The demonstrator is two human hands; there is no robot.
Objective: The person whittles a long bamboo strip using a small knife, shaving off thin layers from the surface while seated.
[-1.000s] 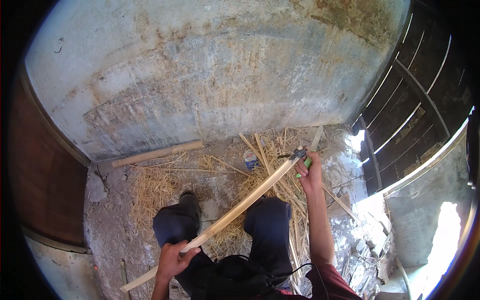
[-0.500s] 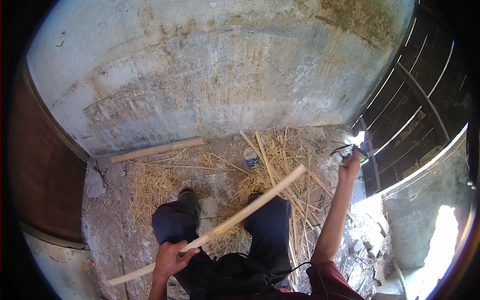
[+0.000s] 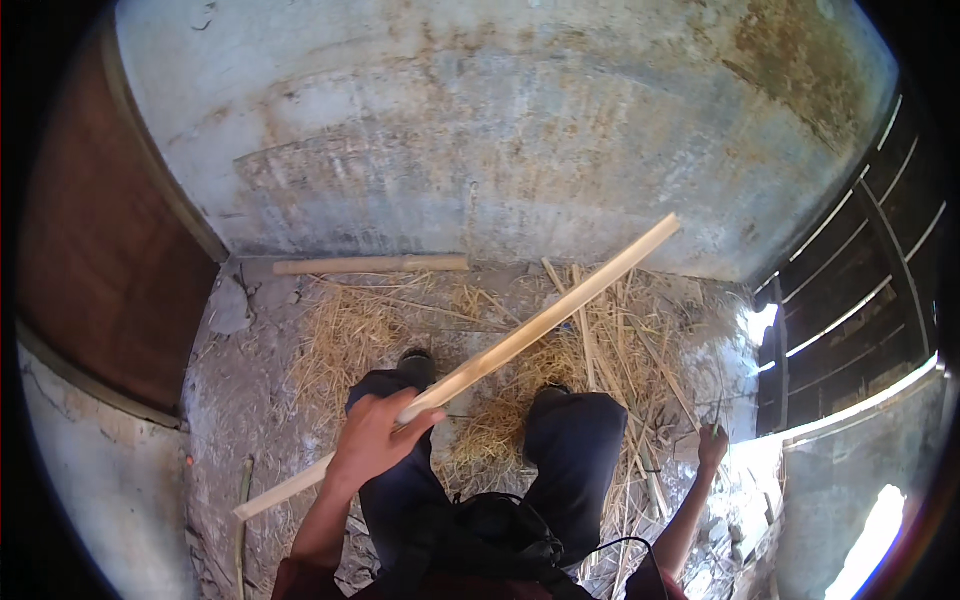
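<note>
A long pale length of split bamboo point(image 3: 540, 325) slants across my front, its hollow inner face showing along the upper part. My left hand point(image 3: 375, 440) is wrapped around it below its middle. The lower end sticks out to the left past my wrist, and the upper end points to the far right, above the straw. Out to the right, well apart from the bamboo, my right hand point(image 3: 712, 447) is closed on something small with a bit of green, too small and hidden to name. My legs point(image 3: 575, 450) are bent below the bamboo.
Heaps of shavings point(image 3: 345, 340) and thin strips point(image 3: 610, 360) cover the floor between and beyond my feet. A round bamboo pole point(image 3: 370, 264) lies along the foot of the stained wall point(image 3: 480, 130). Dark slatted boards point(image 3: 850, 270) stand right, a brown panel point(image 3: 115, 240) left, rubble point(image 3: 730, 540) near right.
The bamboo's upper end has swung up and away, with my left hand rising with it. My right hand has dropped lower and nearer, away from the slatted boards. The view has shifted too.
</note>
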